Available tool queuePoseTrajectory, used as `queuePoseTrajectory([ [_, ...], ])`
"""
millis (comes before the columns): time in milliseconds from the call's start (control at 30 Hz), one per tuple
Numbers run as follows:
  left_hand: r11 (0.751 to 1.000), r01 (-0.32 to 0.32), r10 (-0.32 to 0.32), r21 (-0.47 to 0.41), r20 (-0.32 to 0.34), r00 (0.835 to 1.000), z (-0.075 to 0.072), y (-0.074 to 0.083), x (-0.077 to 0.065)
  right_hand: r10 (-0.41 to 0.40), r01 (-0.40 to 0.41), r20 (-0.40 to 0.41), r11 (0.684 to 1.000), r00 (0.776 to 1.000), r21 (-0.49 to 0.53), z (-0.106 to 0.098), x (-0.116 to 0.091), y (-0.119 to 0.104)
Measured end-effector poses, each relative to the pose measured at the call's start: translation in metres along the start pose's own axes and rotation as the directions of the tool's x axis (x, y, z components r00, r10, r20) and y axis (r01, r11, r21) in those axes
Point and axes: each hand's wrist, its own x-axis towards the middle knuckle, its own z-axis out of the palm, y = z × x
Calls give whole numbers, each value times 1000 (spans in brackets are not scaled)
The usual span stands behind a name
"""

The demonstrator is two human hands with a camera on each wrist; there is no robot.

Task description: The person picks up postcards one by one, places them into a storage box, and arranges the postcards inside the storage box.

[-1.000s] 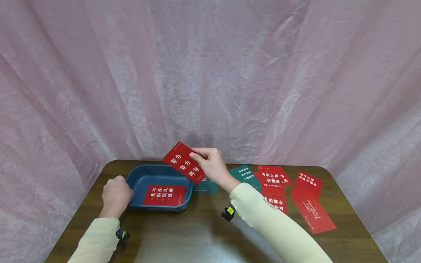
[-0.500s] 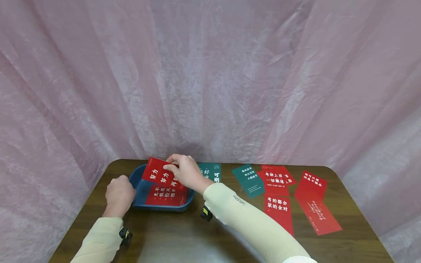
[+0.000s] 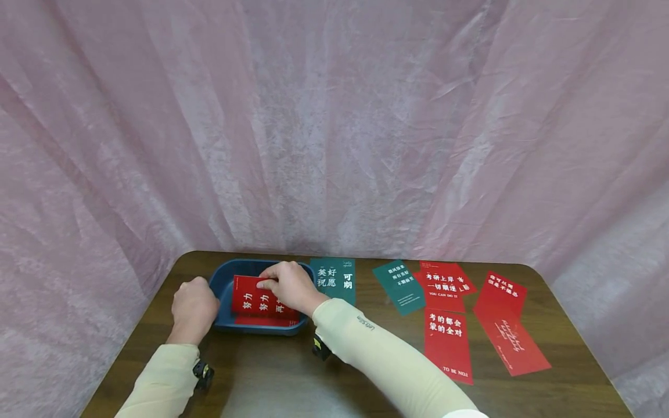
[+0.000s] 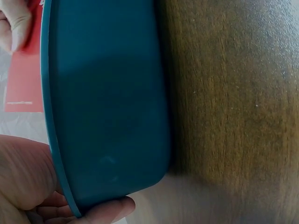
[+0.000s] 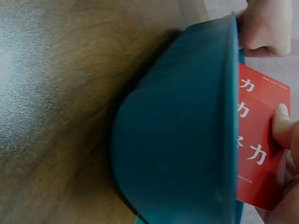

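Note:
My right hand (image 3: 294,286) pinches a red card (image 3: 253,299) with white characters between thumb and fingers, low over the blue plastic tray (image 3: 222,321). Below it in the tray lies another red card (image 3: 245,321), mostly covered in the head view. The right wrist view shows the pinched card (image 5: 266,135) tilted, its lower part behind the tray's rim. At the tray's left end, my left hand (image 3: 194,307) grips the rim; in the left wrist view its curled fingers (image 4: 110,211) come round the tray wall (image 4: 107,116).
A green card (image 3: 334,284) lies just right of the tray, and another green card (image 3: 401,290) farther right. Several red cards (image 3: 448,348) lie on the right of the brown wooden table (image 3: 313,383), some overlapping. A pink curtain (image 3: 334,128) hangs behind the table.
My right hand has carried the red card left and down, from above the tray's right edge to low over its inside. The left hand keeps its grip on the tray.

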Motion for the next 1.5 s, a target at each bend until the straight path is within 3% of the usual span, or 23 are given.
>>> queuePoseTrajectory([
  [567,1000,-29,30,9,-15,999,-2,4,-3,26,-24,49,999,998,-33,18,-4,9],
  [867,1000,-21,22,11,-7,1000,0,5,-3,5,2,50,992,999,-123,25,-4,12],
  [1267,999,-27,27,25,-32,999,1,6,-1,-65,72,33,938,997,-339,33,0,20],
  [1400,999,-25,26,23,-32,999,0,6,-1,-87,91,29,920,996,-382,32,0,20],
  [1500,1000,-21,22,19,-16,1000,0,6,-1,-75,82,31,923,997,-377,31,-2,20],
])
